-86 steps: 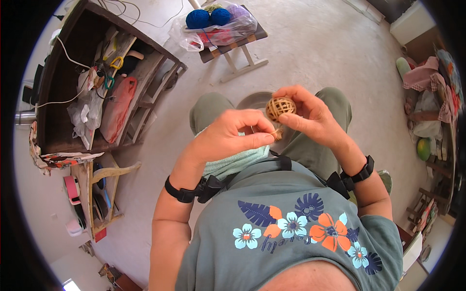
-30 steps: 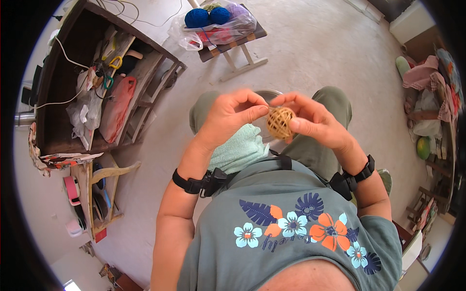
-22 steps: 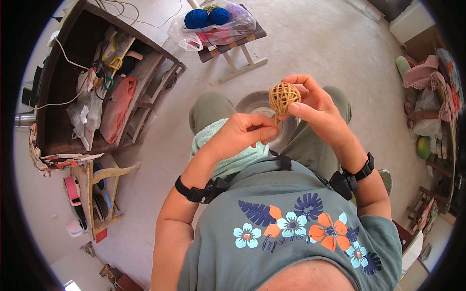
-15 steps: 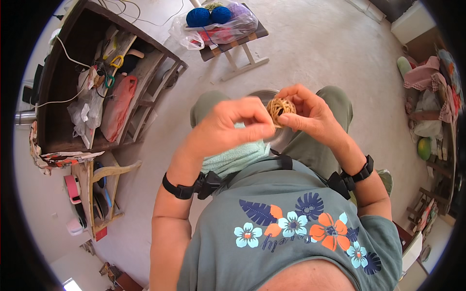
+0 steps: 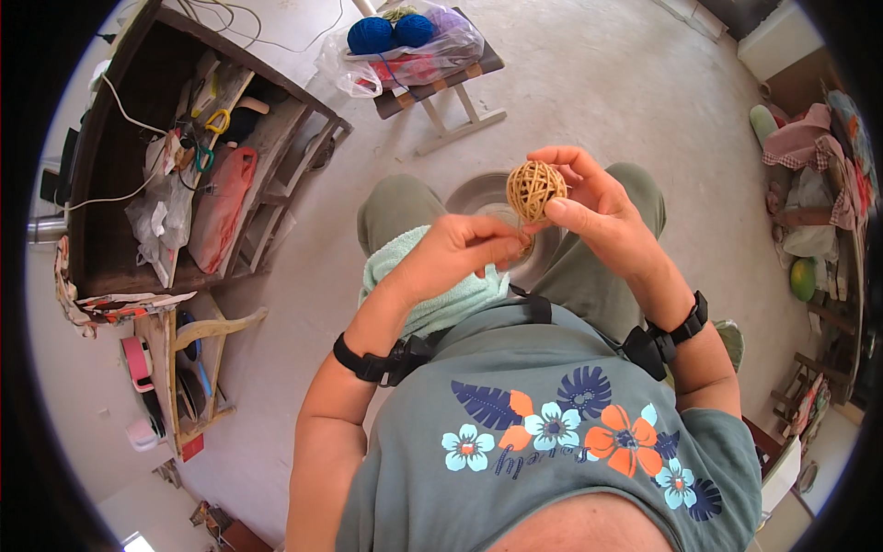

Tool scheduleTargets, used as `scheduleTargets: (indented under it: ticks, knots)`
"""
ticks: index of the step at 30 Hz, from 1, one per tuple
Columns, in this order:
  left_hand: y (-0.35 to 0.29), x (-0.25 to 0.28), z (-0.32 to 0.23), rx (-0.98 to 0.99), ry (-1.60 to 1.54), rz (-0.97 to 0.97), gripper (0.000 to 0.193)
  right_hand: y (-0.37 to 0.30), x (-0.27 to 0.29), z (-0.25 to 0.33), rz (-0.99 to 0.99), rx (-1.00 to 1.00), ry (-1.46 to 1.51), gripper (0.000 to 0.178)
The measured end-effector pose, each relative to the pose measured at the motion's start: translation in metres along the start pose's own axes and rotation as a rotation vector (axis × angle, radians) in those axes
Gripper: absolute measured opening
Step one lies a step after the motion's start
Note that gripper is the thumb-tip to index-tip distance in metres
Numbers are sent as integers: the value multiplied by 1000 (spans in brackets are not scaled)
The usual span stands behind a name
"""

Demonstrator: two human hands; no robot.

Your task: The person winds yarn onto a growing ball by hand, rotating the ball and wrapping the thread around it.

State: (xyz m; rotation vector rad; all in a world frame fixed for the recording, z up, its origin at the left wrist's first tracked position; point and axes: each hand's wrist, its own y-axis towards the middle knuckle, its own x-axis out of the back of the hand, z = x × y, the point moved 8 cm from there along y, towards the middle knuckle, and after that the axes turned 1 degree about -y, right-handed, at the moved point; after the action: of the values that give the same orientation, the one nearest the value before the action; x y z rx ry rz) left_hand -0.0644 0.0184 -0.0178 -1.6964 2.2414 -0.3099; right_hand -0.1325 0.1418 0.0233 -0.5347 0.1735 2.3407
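Head view: I see a tan latticed ball (image 5: 535, 192) above a silver metal basin (image 5: 475, 195). The right hand (image 5: 602, 219) has a half-curled grip around its right side; the left hand (image 5: 467, 247) pinches a thin tan strand (image 5: 521, 224) below. Likely light, springy, crushable: hold its sides gently.

Woven ball (image 5: 532, 189), metal basin (image 5: 475, 191) partly hidden behind hands (image 5: 600, 213).

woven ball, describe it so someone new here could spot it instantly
Find the flowered grey T-shirt, then the right hand just beyond it. That hand holds the woven ball. It is straw-coloured openwork with dark gaps, unlike the blue balls on the stool.
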Motion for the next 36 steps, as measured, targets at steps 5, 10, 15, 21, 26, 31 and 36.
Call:
scheduleTargets:
  ticks: [5,10,15,21,26,31,36]
  knots:
    - [-18,-7,-42,-183,184,145,13,-1,10,-16,-26,-105,-194,44]
    - [-17,19,-80,-343,192,-8,7,-6,-7,-14,73,-180,-186,44]
    - [4,39,-44,-264,113,-148,9,-12,-10,-14,166,-236,-79,43]
    - [5,15,2,-60,6,-110,16,-4,0,1,-7,-43,-48,43]
    - [-13,-10,-22,-46,118,82,16,-2,9,-9,-62,-77,-127,44]
    - [-25,-2,-68,-361,288,181,9,-4,-2,-17,45,-111,-268,42]
    - [-4,31,-54,-254,140,-77,9,-13,-12,-13,176,-226,-241,42]
